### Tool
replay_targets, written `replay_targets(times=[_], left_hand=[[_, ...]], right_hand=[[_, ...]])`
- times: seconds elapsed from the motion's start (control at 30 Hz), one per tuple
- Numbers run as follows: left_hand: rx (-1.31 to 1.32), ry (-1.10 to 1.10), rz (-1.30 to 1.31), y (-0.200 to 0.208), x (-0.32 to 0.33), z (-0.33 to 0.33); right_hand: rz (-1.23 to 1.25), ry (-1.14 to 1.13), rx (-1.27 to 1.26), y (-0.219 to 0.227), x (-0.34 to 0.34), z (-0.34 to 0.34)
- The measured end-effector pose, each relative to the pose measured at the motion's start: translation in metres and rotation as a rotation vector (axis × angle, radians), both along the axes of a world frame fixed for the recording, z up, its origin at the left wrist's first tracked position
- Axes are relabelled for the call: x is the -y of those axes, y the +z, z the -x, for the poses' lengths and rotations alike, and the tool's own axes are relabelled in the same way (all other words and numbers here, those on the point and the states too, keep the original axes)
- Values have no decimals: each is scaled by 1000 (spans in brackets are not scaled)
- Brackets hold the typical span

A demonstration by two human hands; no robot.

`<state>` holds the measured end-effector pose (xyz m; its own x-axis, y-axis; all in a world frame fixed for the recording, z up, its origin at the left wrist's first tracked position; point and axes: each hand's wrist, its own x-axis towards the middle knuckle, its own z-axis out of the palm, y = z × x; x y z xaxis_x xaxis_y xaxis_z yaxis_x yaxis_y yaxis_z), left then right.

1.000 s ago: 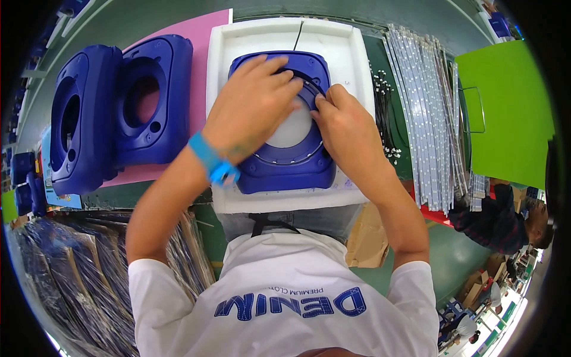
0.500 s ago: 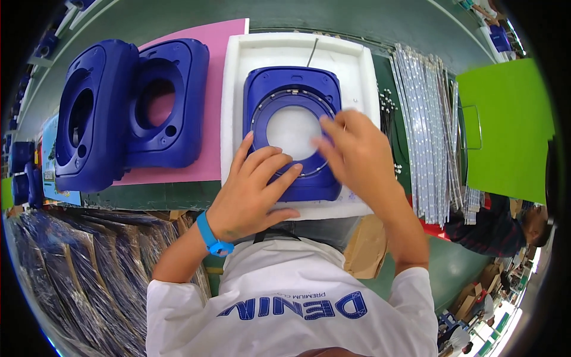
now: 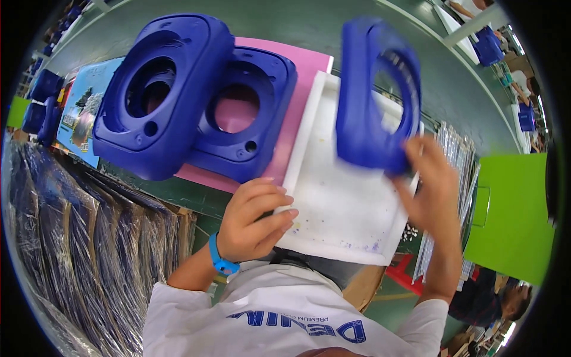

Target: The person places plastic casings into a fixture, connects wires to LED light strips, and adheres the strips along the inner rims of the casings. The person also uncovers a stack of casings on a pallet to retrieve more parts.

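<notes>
My right hand [image 3: 431,181], slightly blurred, grips the lower right corner of a blue plastic housing frame [image 3: 355,140] with a big round opening. That frame is raised and tilted above the white foam tray [image 3: 333,229]; a row of light strip pieces shows along the inside of its ring. My left hand [image 3: 253,217] holds nothing, its fingers loosely bent and slightly apart, with the tips at the tray's near left rim. To the left, two more blue housings lie overlapping: a front one [image 3: 190,44] leaning over another housing [image 3: 270,113].
Beneath the left housings lies a pink sheet [image 3: 309,59]. LED strips [image 3: 455,140] lie right of the tray, near a bright green panel [image 3: 511,208] with a wire handle. Plastic-wrapped sheets [image 3: 107,250] stand at lower left. Another person [image 3: 491,300] is at lower right.
My right hand has lifted the blue frame off the foam tray and tilted it up toward the far right. My left hand has come off the frame to the tray's rim. The view has turned.
</notes>
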<state>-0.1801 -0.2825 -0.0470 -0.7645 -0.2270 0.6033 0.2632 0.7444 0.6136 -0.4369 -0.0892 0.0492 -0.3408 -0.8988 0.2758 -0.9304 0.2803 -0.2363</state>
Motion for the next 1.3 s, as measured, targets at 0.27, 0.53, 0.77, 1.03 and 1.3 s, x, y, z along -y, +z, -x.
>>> replay_targets(times=[0.27,0.53,0.77,1.03,1.3], left_hand=[[249,581,653,101,76,-29],[581,503,520,129,127,0],[363,523,509,164,88,8],[526,-252,549,92,-50,65],[603,-537,483,72,-95,74]], right_hand=[[-105,-270,-279,-75,157,226],[106,-281,-221,-153,190,243],[250,-68,736,-53,91,115],[785,93,1799,-54,-47,-20],[623,-82,1869,-85,-90,19]])
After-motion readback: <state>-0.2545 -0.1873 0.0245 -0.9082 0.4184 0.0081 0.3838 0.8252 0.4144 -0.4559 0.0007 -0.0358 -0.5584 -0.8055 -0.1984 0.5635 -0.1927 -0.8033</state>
